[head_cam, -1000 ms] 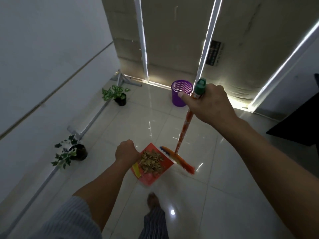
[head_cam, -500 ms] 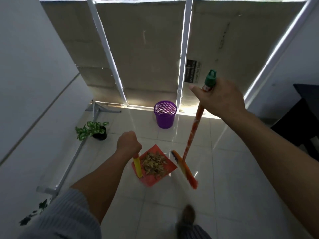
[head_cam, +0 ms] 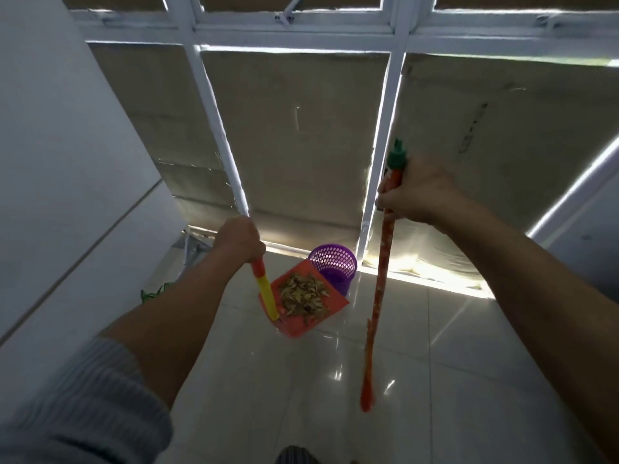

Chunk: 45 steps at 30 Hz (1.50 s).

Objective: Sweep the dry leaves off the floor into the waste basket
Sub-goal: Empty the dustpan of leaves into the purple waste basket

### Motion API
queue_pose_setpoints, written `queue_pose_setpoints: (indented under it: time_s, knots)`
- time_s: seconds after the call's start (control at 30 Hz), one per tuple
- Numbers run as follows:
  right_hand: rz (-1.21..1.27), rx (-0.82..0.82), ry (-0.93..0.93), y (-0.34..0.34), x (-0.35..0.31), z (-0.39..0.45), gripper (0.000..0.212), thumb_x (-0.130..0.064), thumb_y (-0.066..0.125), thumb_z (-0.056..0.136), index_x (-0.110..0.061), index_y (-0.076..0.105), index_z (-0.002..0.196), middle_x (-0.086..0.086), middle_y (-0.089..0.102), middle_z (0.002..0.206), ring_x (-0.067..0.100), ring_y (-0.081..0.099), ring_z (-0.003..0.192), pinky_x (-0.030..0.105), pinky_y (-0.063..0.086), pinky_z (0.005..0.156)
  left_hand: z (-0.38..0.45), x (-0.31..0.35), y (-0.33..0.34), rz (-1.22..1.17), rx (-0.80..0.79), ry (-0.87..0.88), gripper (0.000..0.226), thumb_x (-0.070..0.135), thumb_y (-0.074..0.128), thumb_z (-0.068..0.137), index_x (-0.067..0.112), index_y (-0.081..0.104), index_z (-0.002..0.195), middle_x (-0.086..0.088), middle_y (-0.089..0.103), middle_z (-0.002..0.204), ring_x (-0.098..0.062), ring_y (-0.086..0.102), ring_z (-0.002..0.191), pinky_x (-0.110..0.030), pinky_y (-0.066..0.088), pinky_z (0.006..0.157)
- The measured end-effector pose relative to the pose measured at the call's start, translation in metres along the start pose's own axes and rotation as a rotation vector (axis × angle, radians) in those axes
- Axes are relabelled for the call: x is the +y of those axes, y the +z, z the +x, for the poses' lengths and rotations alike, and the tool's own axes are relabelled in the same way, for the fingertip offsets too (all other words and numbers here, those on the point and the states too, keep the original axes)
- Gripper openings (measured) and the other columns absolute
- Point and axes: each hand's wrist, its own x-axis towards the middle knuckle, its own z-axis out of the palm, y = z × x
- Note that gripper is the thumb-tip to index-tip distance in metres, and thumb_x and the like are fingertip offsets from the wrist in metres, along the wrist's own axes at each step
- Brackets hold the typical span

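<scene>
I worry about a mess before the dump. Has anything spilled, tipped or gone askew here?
Nothing stands out. The dry leaves sit heaped on the red dustpan, which the left hand holds beside the upright purple waste basket. The right hand grips the broom. The tiles in view look clean.

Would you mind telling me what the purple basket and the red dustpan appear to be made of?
The purple basket looks like moulded plastic: its wall is an even lattice of small holes with light showing through. The red dustpan also looks like plastic, a smooth, thin, uniformly coloured sheet under the dry leaves, though blur leaves its finish uncertain.
</scene>
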Motion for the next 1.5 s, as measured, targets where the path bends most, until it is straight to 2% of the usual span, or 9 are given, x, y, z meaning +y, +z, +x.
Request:
queue_pose_setpoints:
  time_s: [0.13,0.37,0.5,0.67,0.9,1.07,1.17,1.37,1.5]
  knots:
    - [-0.101,-0.062,-0.026,-0.003,-0.004,0.057,0.007,-0.016,0.072,0.088,-0.012,0.066,0.088,0.01,0.07,0.091,0.026,0.07,0.084,0.046,0.061,0.082,0.065,0.019,-0.01,-0.033,-0.008,0.04,0.005,0.014,0.063,0.069,0.012,0.064,0.074,0.0,0.059,0.07,-0.024,0.062,0.079,-0.025,0.041,0.061]
    - [-0.215,0.005,-0.025,-0.012,-0.017,0.141,0.015,-0.027,0.066,0.094,-0.016,0.059,0.087,0.005,0.066,0.086,0.015,0.062,0.071,0.027,0.047,0.059,0.157,0.049,-0.001,-0.003,-0.011,0.122,0.009,0.009,0.063,0.072,0.01,0.066,0.081,-0.006,0.065,0.08,-0.027,0.063,0.083,-0.027,0.047,0.066]
    - [-0.208,0.073,-0.04,-0.024,-0.032,0.175,0.01,-0.027,0.063,0.094,-0.018,0.061,0.089,0.005,0.068,0.089,0.02,0.067,0.076,0.039,0.058,0.076,0.196,0.061,0.001,0.024,-0.046,0.163,0.013,0.005,0.066,0.067,0.01,0.069,0.078,-0.006,0.068,0.08,-0.026,0.066,0.081,-0.031,0.055,0.07]
    - [-0.194,0.074,-0.082,-0.028,-0.043,0.206,0.011,-0.03,0.063,0.094,-0.019,0.063,0.097,0.0,0.066,0.089,0.015,0.064,0.079,0.031,0.052,0.07,0.234,0.073,0.015,0.06,-0.112,0.206,0.012,0.004,0.072,0.052,0.01,0.066,0.062,-0.004,0.065,0.064,-0.026,0.068,0.069,-0.034,0.058,0.063]
    - [-0.14,0.053,-0.128,-0.033,-0.049,0.245,0.011,-0.026,0.066,0.093,-0.028,0.058,0.087,0.001,0.067,0.094,0.02,0.067,0.088,0.04,0.057,0.085,0.249,0.087,0.05,0.12,-0.066,0.309,0.017,0.004,0.055,0.073,0.007,0.066,0.085,-0.012,0.067,0.089,-0.032,0.065,0.088,-0.033,0.051,0.071]
    - [-0.081,0.052,-0.134,-0.029,-0.038,0.279,0.006,-0.023,0.067,0.091,-0.026,0.063,0.089,-0.001,0.068,0.091,0.018,0.068,0.085,0.038,0.058,0.083,0.265,0.099,0.07,0.13,-0.081,0.288,0.02,0.006,0.055,0.072,0.008,0.066,0.089,-0.013,0.068,0.093,-0.032,0.065,0.092,-0.035,0.052,0.075]
    - [-0.084,0.069,-0.157,-0.019,-0.023,0.299,0.001,-0.024,0.065,0.093,-0.024,0.065,0.094,-0.007,0.065,0.088,0.012,0.066,0.084,0.024,0.051,0.072,0.274,0.11,0.079,0.133,-0.103,0.274,0.022,0.007,0.06,0.07,0.009,0.066,0.091,-0.012,0.068,0.094,-0.031,0.064,0.093,-0.034,0.053,0.076]
    - [0.023,0.171,-0.174,-0.009,0.004,0.332,0.014,-0.032,0.061,0.095,-0.021,0.064,0.104,-0.005,0.067,0.095,0.008,0.065,0.085,0.015,0.041,0.064,0.297,0.121,0.092,0.066,-0.073,0.202,0.022,0.008,0.063,0.065,0.011,0.067,0.087,-0.009,0.068,0.088,-0.029,0.064,0.089,-0.035,0.054,0.076]
    - [0.052,0.207,-0.191,-0.009,0.016,0.347,0.015,-0.035,0.057,0.097,-0.021,0.061,0.098,-0.001,0.069,0.09,0.013,0.068,0.075,0.025,0.052,0.067,0.301,0.128,0.1,-0.021,-0.033,0.128,0.01,0.014,0.062,0.068,0.019,0.06,0.076,-0.003,0.066,0.082,-0.026,0.063,0.085,-0.029,0.049,0.069]
